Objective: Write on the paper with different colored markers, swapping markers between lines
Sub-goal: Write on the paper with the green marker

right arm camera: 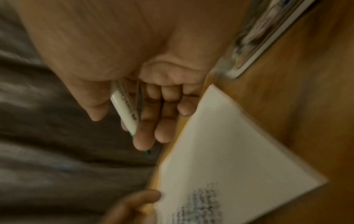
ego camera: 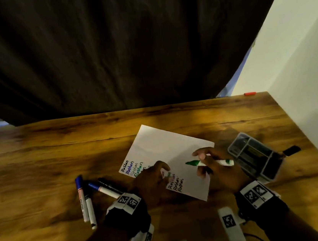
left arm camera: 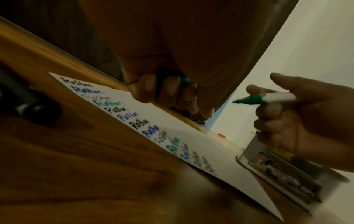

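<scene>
**Green marker uncapped above the page**

The right hand (ego camera: 217, 165) grips a green marker (ego camera: 211, 162), a smooth white barrel with a green collar and bare tip; thumb and fingers curl round the barrel. The tip points left and hangs above the paper (ego camera: 169, 145) without touching it. The left hand (ego camera: 153, 179) is curled over the written column, its fingers closed round a small dark green cap (left arm camera: 184, 80), seen best from the left wrist.

The paper is a plain white sheet, lying askew on the table (ego camera: 39, 165). Down its left edge runs a column of short handwritten words in black, blue and green ink; the lower lines sit just beside the left hand.

To the left of that hand lie four markers (ego camera: 87, 197), slim white tubes with blue or black caps, two side by side and two crossing near the wrist. To the right of the paper, near the right hand, sits a clear plastic box (ego camera: 256, 156) with compartments.

The table is glossy wood with strong dark grain. Behind it hangs a dark brown curtain (ego camera: 105, 46) in soft folds; a pale wall (ego camera: 307, 62) stands to the right. A small red thing (ego camera: 250, 93) lies at the far table edge.
</scene>
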